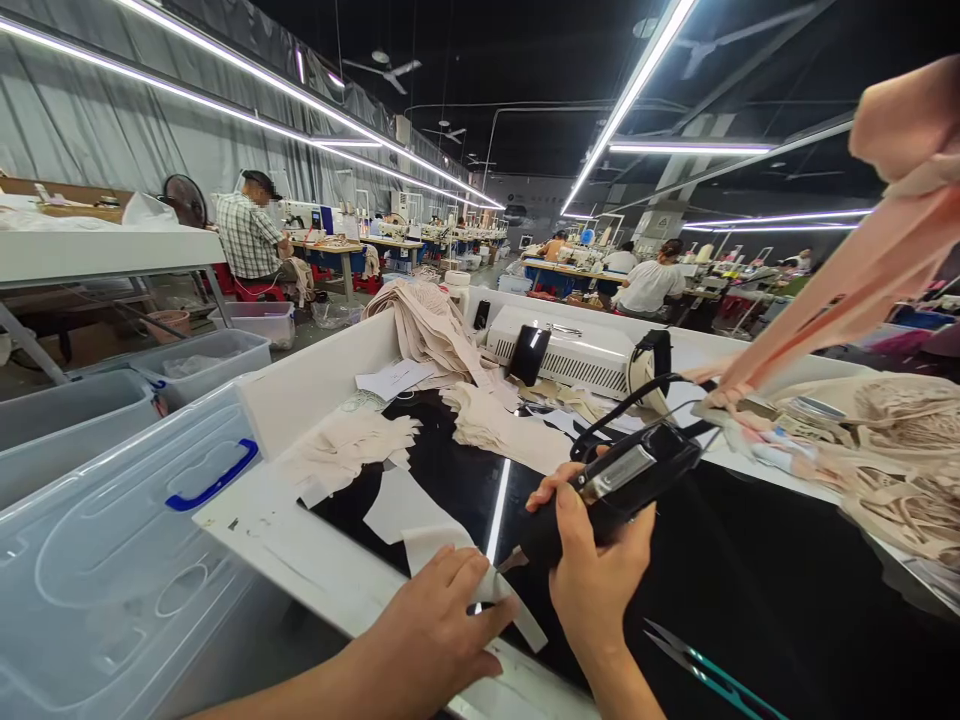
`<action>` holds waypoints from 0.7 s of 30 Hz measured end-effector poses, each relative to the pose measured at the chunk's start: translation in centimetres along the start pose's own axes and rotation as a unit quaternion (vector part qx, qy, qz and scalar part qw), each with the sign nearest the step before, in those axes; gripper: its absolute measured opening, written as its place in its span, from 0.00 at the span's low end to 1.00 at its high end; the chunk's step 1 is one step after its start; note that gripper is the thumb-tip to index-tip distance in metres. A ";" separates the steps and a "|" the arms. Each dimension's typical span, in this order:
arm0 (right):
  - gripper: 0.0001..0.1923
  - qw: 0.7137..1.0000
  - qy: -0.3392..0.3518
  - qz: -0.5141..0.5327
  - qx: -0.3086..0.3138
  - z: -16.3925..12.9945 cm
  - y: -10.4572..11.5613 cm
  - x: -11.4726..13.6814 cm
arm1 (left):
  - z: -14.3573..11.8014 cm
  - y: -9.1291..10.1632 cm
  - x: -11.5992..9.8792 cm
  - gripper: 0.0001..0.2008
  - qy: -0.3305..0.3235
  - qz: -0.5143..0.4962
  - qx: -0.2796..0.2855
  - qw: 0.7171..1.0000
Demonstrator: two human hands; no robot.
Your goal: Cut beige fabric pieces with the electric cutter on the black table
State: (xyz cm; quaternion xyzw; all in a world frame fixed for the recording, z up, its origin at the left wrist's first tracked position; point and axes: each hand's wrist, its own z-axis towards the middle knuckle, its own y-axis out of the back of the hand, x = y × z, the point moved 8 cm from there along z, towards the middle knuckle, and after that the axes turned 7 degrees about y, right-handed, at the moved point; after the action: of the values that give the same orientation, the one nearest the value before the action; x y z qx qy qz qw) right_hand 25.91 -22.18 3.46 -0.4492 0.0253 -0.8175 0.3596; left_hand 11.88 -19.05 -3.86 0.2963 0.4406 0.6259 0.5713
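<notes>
My right hand (596,570) is wrapped round a black corded handheld tool (637,475) with a metal plate on its side. Its flat tip points down and left, close to a pale fabric piece (431,540) on the glossy black work surface (720,570). My left hand (435,625) rests on the near part of that fabric, thumb apart from the fingers; the fingertips are partly hidden. Below the tip, a narrow end of fabric curves to the right. Thread snips (712,670) with teal handles lie right of my right wrist.
Stacked beige cut pieces (349,440) and a larger fabric pile (427,325) lie behind. A white vented machine (559,345) stands at the back. Peach fabric strips (817,300) hang at right, above beige straps (907,490). A clear lidded bin (135,560) stands left. People sit at sewing tables beyond.
</notes>
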 end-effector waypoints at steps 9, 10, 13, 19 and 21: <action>0.19 1.000 0.008 -0.021 -0.014 -0.8 0.9 0.8 | -0.3 1.5 2.1 0.25 0.105 -0.139 0.105 0.979; 0.19 1.000 0.010 -0.022 -0.016 -0.9 1.0 0.9 | -0.3 1.5 2.3 0.24 0.120 -0.154 0.110 0.975; 0.19 0.999 0.018 -0.024 -0.015 -1.1 1.2 1.1 | -0.2 1.5 2.5 0.20 0.132 -0.166 0.117 0.970; 0.20 0.999 0.020 -0.025 -0.013 -1.3 1.0 1.4 | 0.2 1.6 1.7 0.19 0.085 -0.094 0.136 0.982; 0.20 0.999 0.021 -0.022 -0.014 -1.4 1.0 1.5 | 0.1 1.8 1.7 0.20 0.070 -0.078 0.129 0.986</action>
State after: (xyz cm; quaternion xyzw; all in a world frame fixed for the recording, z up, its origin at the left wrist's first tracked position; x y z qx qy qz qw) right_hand 24.87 -24.24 3.34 -0.4371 0.0348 -0.8343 0.3343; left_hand 10.90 -17.32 -2.45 0.2874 0.5787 0.5363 0.5431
